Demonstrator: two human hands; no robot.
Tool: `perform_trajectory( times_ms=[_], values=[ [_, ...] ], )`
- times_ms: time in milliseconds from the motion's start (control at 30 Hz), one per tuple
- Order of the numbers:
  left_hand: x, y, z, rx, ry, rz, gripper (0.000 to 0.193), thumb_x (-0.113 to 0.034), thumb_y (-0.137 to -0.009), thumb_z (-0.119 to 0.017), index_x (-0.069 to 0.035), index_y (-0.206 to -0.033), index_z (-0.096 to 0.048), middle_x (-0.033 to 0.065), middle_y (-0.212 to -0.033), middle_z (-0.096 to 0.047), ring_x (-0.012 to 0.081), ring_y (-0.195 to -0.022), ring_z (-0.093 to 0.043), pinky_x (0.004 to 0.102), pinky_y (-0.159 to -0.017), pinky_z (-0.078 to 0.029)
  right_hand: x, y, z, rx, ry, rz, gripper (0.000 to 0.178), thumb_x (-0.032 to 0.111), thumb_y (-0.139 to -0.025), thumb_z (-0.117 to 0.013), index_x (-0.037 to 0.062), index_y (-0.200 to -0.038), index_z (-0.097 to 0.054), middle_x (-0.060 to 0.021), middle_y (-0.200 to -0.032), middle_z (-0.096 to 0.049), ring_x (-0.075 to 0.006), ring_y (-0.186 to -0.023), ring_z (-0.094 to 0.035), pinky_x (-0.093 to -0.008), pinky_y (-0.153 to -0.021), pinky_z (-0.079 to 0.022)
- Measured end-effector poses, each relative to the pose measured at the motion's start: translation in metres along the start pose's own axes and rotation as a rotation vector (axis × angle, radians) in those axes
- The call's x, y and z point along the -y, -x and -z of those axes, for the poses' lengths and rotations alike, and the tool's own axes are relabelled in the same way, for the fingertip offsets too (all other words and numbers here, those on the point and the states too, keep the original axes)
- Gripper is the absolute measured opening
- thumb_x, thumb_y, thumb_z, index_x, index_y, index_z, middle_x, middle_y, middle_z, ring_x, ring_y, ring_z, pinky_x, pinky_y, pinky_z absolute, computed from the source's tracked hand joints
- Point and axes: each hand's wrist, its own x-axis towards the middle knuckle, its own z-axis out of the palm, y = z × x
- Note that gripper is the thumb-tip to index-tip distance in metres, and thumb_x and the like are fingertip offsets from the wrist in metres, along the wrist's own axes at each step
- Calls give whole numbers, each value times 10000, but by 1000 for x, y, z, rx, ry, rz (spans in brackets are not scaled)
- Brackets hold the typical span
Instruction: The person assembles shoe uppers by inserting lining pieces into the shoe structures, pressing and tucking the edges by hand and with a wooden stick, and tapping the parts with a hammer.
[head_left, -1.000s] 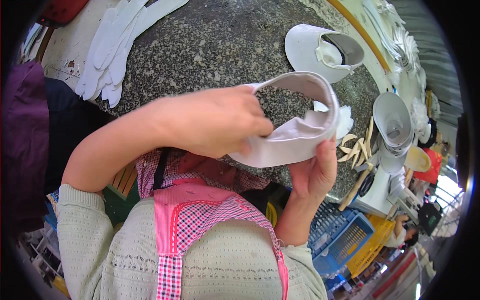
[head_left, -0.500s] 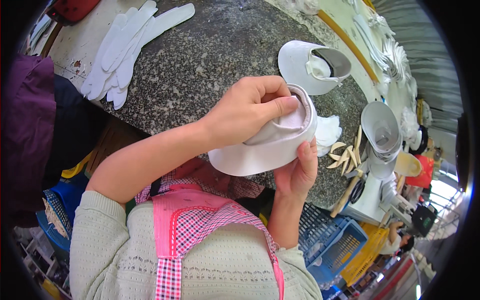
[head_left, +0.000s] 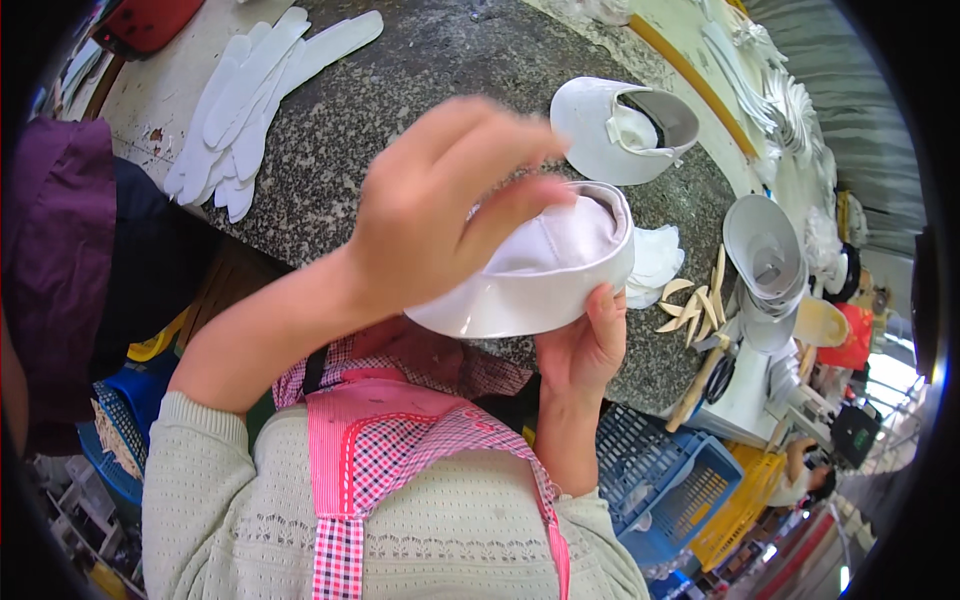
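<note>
A white shoe upper with a smooth rounded toe and a pale lining is held above the speckled stone tabletop. My right hand grips it from the near right side, thumb on the outer wall and the other fingers mostly hidden beneath. Over the toe end is my left hand, blurred by motion, thumb and fingers apart with nothing seen between them. It partly covers the upper's left side. Another white upper lies just beyond on the stone.
White insole-shaped pieces lie at the far left. Right of the held upper are thin white pieces and beige crescent-shaped strips. Nested uppers stand at the right edge, with black-handled scissors nearer me. Blue baskets sit below.
My left hand has let go of the upper's inner edge and moved left, its fingers spreading. The upper, still in my right hand, has shifted slightly.
</note>
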Motion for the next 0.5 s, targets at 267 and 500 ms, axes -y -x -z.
perform_trajectory(
  times_ms=[267, 500],
  values=[
    [-24, 35, 2, 192, 107, 191, 254, -69, -627, -769, -22, -852, -662, 89, -767, -627, 208, -667, -607, 294, -565, -485, -18, 6, -1, -71, -20, 103, 626, 224, -830, -643, 52, -1349, -338, -116, -1312, -451, -277, -1196, -455, -441, -1033, -360],
    [-23, 25, 7, 443, 227, 321, 136, -49, -751, -659, -17, -835, -557, 91, -771, -562, 244, -698, -566, 320, -612, -443, -17, 0, 21, 37, 192, 365, 442, 182, -804, -677, 9, -1179, -521, -108, -1162, -571, -232, -1054, -563, -392, -974, -425]
  ],
)
